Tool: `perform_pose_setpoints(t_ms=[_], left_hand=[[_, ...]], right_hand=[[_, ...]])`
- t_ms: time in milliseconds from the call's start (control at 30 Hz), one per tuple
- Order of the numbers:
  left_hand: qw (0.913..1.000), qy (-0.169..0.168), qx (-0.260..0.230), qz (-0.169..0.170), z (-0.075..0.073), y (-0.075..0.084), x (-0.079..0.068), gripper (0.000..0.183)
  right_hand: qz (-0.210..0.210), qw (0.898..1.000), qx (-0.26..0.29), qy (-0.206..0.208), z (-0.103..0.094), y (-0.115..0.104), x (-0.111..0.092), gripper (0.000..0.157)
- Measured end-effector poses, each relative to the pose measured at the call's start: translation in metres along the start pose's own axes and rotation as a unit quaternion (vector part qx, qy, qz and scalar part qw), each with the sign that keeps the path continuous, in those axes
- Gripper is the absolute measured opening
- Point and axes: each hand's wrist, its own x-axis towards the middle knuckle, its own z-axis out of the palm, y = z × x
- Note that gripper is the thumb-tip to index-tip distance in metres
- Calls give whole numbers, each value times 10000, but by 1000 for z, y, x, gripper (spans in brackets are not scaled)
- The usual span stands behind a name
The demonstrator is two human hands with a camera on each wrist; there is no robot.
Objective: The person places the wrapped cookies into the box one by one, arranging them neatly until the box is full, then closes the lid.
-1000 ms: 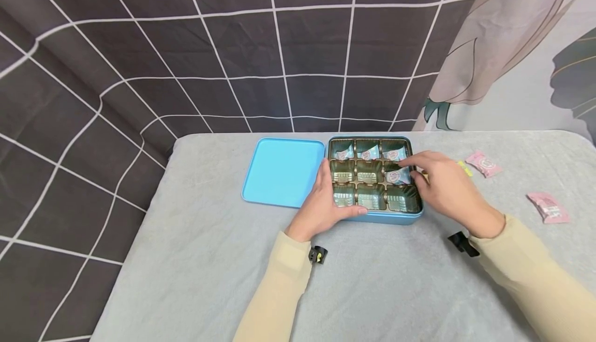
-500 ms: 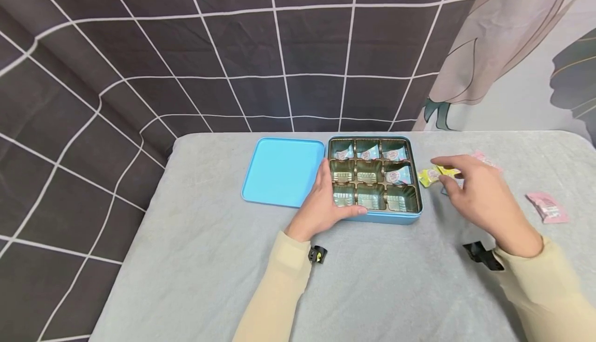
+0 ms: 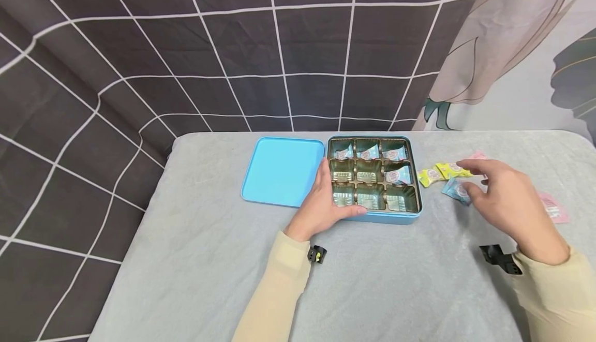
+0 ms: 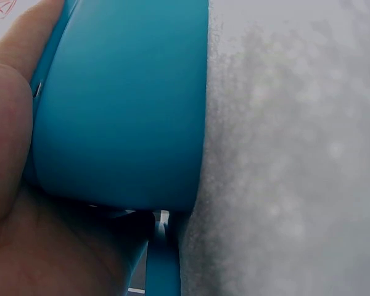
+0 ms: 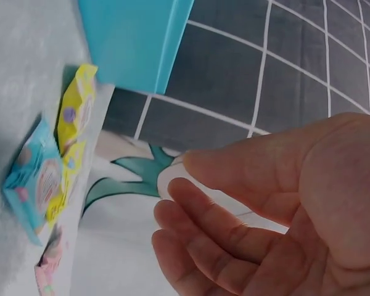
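My left hand [image 3: 316,205] rests against the near left corner of a blue candy tin [image 3: 386,218], its fingers straight along the left side and the thumb along the front. In the left wrist view the palm lies at the tin's wall [image 4: 123,105]. Several blue-wrapped candies sit in the tin's divided tray, three across the back row and one at the right of the middle row. My right hand [image 3: 514,205] hovers right of the tin, fingers loosely bent and holding nothing. Nearest it lie a blue candy [image 3: 457,191] and two yellow candies [image 3: 430,177].
The blue lid [image 3: 283,171] lies left of the tin on a grey cloth-covered table [image 3: 195,259]. Partly behind my right hand are two pink candies, one farther back [image 3: 478,154] and one to the right [image 3: 555,208]. A dark checked curtain [image 3: 307,47] hangs behind.
My right hand has let go of the blue candy in the middle row and moved right, out over the loose candies. The left hand has stayed at the tin.
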Motion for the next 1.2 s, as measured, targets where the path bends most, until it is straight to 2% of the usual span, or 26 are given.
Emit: perform_pose_setpoints(t_ms=[300, 567, 933, 1200], left_hand=[[10000, -3, 27, 9, 0, -1, -1, 137], [10000, 11, 69, -30, 0, -3, -1, 138], [10000, 11, 30, 64, 1, 0, 0, 137], [10000, 14, 4, 25, -1, 0, 0, 135]], right_hand=[[25, 9988, -192, -445, 5, 19, 1, 46], [99, 9938, -238, -1084, 9, 31, 5, 53], [82, 9928, -357, -1145, 15, 41, 5, 54], [212, 9897, -276, -1388, 16, 41, 6, 55]])
